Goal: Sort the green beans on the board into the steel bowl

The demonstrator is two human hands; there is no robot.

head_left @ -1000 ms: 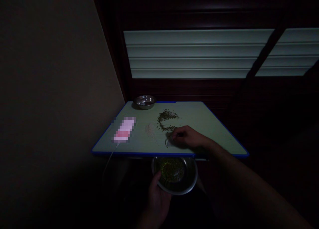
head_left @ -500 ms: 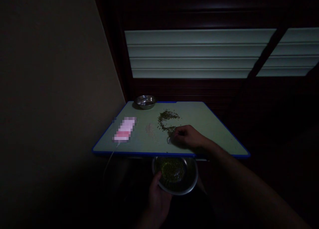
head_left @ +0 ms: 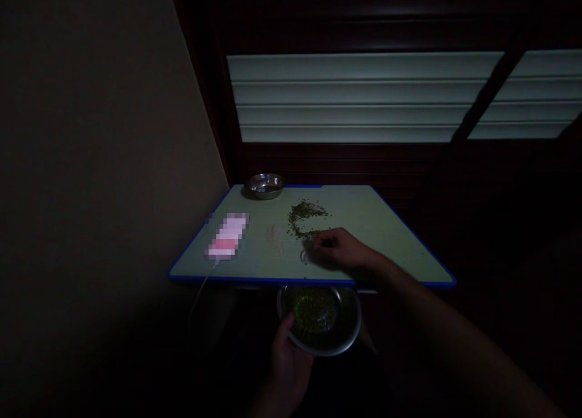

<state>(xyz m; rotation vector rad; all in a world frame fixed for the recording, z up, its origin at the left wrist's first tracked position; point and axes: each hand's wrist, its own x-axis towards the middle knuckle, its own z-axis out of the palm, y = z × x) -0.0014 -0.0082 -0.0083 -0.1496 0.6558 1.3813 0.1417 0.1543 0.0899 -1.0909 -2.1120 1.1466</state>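
Dim room, pale table [head_left: 364,209], green grains [head_left: 301,212] scattered on it in an arc, right hand [head_left: 339,248] just beside them, fingers curled, hold unclear, left hand [head_left: 291,360] clasping 1 bowl [head_left: 328,350] of grains, thumb over rim, below the near edge.

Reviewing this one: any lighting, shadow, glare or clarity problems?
Head view: dim overall, nearly black below the table; head view: small glints on the steel bowl at the back; head view: the bright phone-like device is pixelated; head view: dark beneath the right hand, so whether it holds anything is unclear.
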